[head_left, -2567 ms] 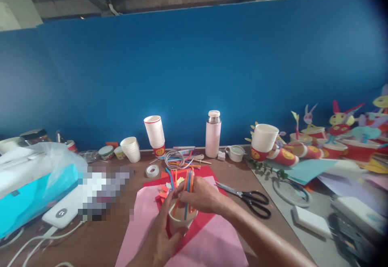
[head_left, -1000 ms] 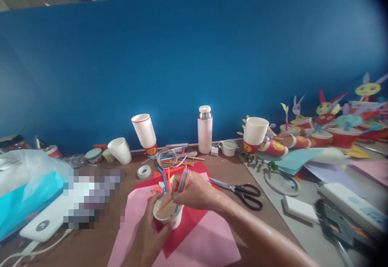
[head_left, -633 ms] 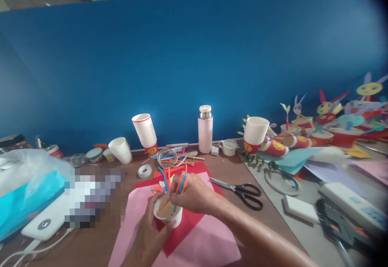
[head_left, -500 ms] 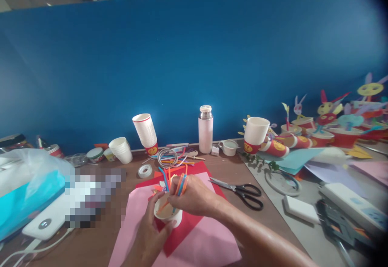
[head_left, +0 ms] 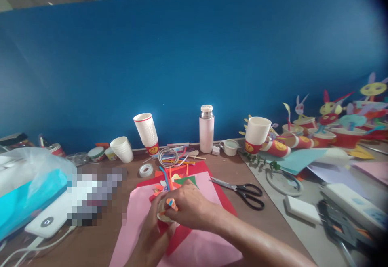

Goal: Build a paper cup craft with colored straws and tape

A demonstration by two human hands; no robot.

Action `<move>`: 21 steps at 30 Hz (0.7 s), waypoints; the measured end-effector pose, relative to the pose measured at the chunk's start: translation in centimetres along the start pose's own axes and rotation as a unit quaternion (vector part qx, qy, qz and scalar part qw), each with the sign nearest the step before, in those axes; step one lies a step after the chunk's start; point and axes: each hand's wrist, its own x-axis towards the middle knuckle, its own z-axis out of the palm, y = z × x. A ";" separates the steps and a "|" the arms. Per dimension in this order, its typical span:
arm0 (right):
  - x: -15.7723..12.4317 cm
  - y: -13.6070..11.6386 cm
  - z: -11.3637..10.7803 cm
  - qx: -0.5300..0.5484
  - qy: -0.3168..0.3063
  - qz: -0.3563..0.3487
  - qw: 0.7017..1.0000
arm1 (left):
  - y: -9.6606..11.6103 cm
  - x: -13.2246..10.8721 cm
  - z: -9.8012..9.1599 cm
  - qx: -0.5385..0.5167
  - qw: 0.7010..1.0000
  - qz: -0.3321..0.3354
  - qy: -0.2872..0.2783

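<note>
White paper cup (head_left: 163,215) above pink paper sheet (head_left: 209,251)
Left hand (head_left: 153,236) grips it; right hand (head_left: 189,209) pinches an orange strip (head_left: 172,204).

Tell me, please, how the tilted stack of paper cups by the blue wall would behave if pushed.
The stack of paper cups stands tilted on a narrow base, so a nudge would probably topple it. Being tapered paper, it is likely light and would roll.

Head camera looks forward and down, close over right hand (head_left: 188,209)
</note>
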 end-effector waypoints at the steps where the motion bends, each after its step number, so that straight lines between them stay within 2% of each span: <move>1: 0.0 -0.2 -0.1 -0.005 -0.012 0.007 1.000 | -0.1 0.0 0.1 0.009 1.000 -0.005 0.002; 5: 0.1 -0.8 -0.5 -0.039 -0.047 0.029 0.998 | -0.5 -0.2 0.5 0.022 1.000 -0.017 -0.004; 9: 0.2 -0.9 -0.5 -0.089 -0.074 0.019 0.993 | -0.6 -0.4 0.6 0.035 0.999 -0.017 -0.023; 16: 0.2 -1.0 0.0 -0.110 -0.057 0.034 0.992 | -0.4 -0.2 0.3 0.047 0.999 -0.010 -0.023; 21: 0.3 -1.1 0.4 -0.087 -0.046 0.056 0.994 | -0.6 0.0 0.2 0.032 0.999 0.024 -0.031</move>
